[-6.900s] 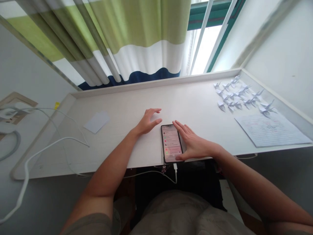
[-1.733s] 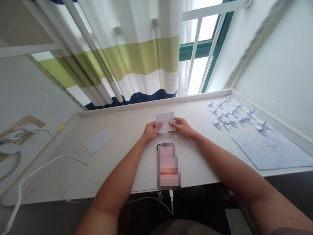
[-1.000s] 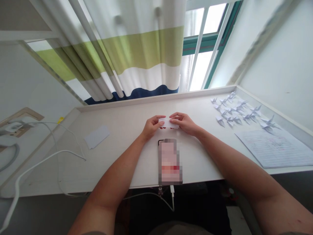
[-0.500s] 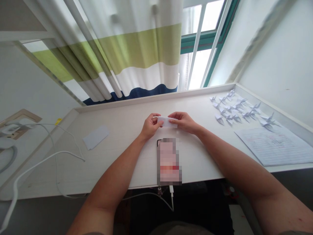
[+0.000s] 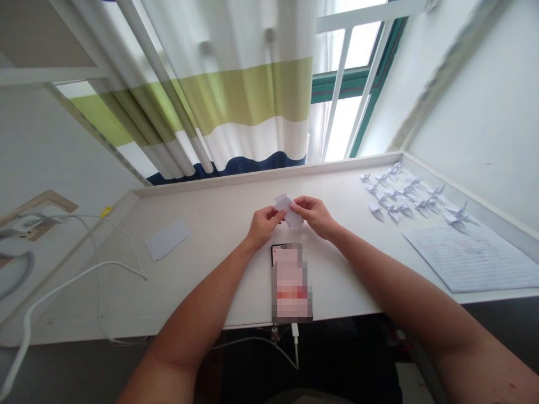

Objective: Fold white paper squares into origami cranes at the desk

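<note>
A small folded sheet of white paper (image 5: 290,216) is held tilted between my two hands, above the middle of the white desk (image 5: 219,224). My left hand (image 5: 265,224) pinches its left side with thumb and fingers. On the right side, my right hand (image 5: 310,214) grips the paper with its thumb on the near face and the fingers behind. Just below the hands lies a phone (image 5: 290,280), its screen blurred out, with a white charging cable (image 5: 295,334) plugged into its lower end.
Several folded white paper cranes (image 5: 415,193) stand at the back right. Lined written paper (image 5: 471,258) lies near the right front edge. Loose white sheets (image 5: 167,240) rest at left, beside white cables (image 5: 84,275). A raised rim (image 5: 236,175) borders the desk's back.
The folded paper has turned from lying level across both hands to a slanted position, and its outline looks taller. My left hand has shifted slightly right and down. The camera view has tilted a little.
</note>
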Demonstrator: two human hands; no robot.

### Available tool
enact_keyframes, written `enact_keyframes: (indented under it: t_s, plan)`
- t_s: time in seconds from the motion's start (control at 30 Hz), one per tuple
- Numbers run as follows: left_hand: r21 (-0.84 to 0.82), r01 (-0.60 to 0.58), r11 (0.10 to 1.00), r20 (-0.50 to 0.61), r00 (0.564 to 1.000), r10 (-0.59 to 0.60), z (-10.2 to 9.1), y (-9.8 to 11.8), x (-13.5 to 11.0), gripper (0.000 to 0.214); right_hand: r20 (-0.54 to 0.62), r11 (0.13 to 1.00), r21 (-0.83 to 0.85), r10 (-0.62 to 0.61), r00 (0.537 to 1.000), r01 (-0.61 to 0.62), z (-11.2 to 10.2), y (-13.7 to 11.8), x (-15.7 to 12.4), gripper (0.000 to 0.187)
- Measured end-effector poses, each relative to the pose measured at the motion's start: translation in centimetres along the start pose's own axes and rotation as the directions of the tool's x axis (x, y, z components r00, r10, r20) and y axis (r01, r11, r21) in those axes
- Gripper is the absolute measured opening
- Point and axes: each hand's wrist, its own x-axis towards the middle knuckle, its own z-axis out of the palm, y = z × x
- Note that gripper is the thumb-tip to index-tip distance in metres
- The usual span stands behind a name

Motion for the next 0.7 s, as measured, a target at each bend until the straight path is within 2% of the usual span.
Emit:
enact_keyframes:
  t_s: [0.17,0.33,0.53,0.7]
  plan:
    - [0.112,-0.022,0.993,0.007,1.000,0.021,-0.25,0.27,-0.31,0.046,0.003,0.998,-0.050,-0.028,1.000,0.028,0.12,-0.14,-0.24,0.051]
    - [0.188,-0.052,0.981,0.075,0.996,0.039,-0.21,0.38,-0.55,0.048,0.006,0.995,-0.084,-0.052,0.999,0.052,0.25,-0.29,-0.36,0.053]
    - [0.160,-0.054,0.986,0.026,0.998,0.050,0.09,0.33,-0.54,0.049,-0.021,0.996,-0.067,-0.069,0.997,0.067,0.59,-0.18,-0.30,0.058]
    - [0.104,-0.014,0.994,0.032,0.999,0.011,0.19,0.47,-0.58,0.043,-0.088,0.994,-0.066,-0.093,0.992,0.087,0.83,-0.09,-0.23,0.059]
